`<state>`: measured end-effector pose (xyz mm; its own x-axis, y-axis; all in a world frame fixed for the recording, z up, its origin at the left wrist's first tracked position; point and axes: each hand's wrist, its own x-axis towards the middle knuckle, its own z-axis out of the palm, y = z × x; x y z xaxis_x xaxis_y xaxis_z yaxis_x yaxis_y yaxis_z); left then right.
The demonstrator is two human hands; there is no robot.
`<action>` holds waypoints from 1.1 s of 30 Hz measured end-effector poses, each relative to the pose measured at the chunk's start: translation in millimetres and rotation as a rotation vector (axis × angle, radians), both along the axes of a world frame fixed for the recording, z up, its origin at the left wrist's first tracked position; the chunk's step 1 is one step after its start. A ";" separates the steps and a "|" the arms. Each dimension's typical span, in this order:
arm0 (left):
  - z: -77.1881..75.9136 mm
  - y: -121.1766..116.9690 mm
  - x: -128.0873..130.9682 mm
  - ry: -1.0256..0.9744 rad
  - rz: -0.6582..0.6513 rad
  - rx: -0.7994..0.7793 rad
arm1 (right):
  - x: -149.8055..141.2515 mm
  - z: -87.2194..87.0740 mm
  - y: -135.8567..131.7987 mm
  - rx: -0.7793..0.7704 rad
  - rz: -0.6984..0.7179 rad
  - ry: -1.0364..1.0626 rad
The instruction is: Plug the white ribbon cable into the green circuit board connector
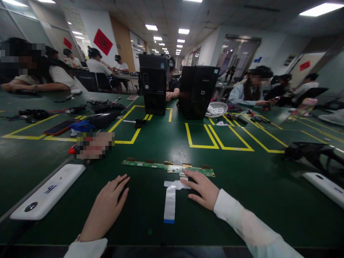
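A long, narrow green circuit board (145, 165) lies across the table in front of me. From its near edge a white flat ribbon cable (170, 202) with a blue end runs toward me, bent near the board. My right hand (202, 188) rests by the board's connector, fingers apart, the fingertips at the cable's upper end and the board's edge. It grips nothing that I can see. Left of the cable, my left hand (107, 204) lies over the bare tabletop with its fingers stretched out, apart from both board and cable.
White oblong devices lie at the left (48, 191) and right (326, 188). Two black computer towers (153, 84) (199, 91) stand at the back, near a white basket (217, 109). Yellow tape marks the green table (139, 229). Dark cables lie left; several people sit around.
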<state>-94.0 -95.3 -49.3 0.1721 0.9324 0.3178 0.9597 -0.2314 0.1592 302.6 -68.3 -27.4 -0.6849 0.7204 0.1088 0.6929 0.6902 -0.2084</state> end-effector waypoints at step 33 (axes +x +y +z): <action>1.8 -0.4 1.0 0.002 -0.005 0.010 | 285.3 -17.1 -4.9 0.076 -1.278 -0.149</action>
<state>-93.0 -95.7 -47.5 0.1770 0.9283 0.3269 0.9589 -0.2375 0.1552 587.9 -73.2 -44.5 0.4737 0.8659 0.1610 0.8804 -0.4702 -0.0615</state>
